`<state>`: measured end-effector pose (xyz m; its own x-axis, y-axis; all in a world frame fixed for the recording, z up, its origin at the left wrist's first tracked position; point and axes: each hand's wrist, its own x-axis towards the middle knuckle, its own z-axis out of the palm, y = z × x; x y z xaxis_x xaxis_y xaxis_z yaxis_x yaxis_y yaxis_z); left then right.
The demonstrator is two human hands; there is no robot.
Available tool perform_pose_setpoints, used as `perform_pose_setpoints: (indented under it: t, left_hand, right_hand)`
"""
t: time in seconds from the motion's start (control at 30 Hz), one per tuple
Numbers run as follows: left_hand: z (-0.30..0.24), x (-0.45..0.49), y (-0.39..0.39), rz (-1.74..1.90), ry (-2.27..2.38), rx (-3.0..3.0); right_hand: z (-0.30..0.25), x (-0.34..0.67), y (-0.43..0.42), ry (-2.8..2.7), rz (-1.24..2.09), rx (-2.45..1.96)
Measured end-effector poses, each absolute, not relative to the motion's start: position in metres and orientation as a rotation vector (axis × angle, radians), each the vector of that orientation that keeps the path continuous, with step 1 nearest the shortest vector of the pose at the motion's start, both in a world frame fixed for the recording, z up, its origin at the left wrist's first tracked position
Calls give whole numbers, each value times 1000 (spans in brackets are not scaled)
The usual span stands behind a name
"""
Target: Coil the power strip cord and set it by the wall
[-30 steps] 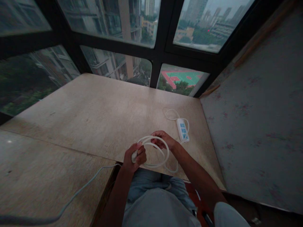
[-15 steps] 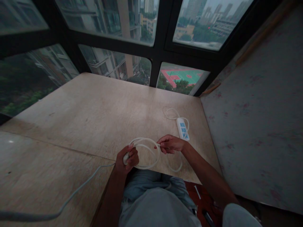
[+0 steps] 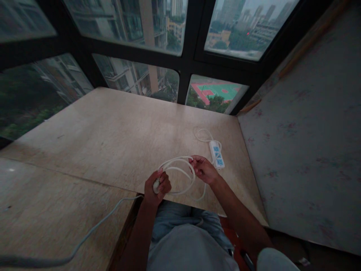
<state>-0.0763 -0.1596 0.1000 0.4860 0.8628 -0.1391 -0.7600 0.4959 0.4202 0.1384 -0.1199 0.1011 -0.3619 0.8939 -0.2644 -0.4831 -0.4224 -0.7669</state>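
Observation:
My left hand (image 3: pixel 158 187) is closed around one side of a looped white power cord (image 3: pixel 193 177), with a rounded pale end, likely the plug (image 3: pixel 156 185), showing between thumb and fingers. On the other side of the loops, my right hand (image 3: pixel 203 168) pinches the cord between thumb and fingertips. From there the cord hangs down, curves over the table and runs toward the power strip (image 3: pixel 217 154). That strip is white with blue socket faces and lies just beyond my right hand. More of its cord curls on the tabletop behind it.
The beige stone-patterned tabletop (image 3: pixel 121 124) reaches to dark-framed windows (image 3: pixel 183 82). A grey cable (image 3: pixel 98 224) runs across the lower left and over the table's edge. At right stands a flower-patterned wall (image 3: pixel 299 162). My lap is below the front edge.
My right hand has moved up and slightly right, drawing the cord along the top of the loops. My left hand has shifted a little right, still holding the coil.

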Motion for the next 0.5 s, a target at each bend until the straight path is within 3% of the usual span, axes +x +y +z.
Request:
perform_pose_setpoints:
  t: [0.5]
  left_hand:
    - [113,-36,-153,1361,407,203]
  right_hand:
    - [109,153,-142,-983,1835,-726]
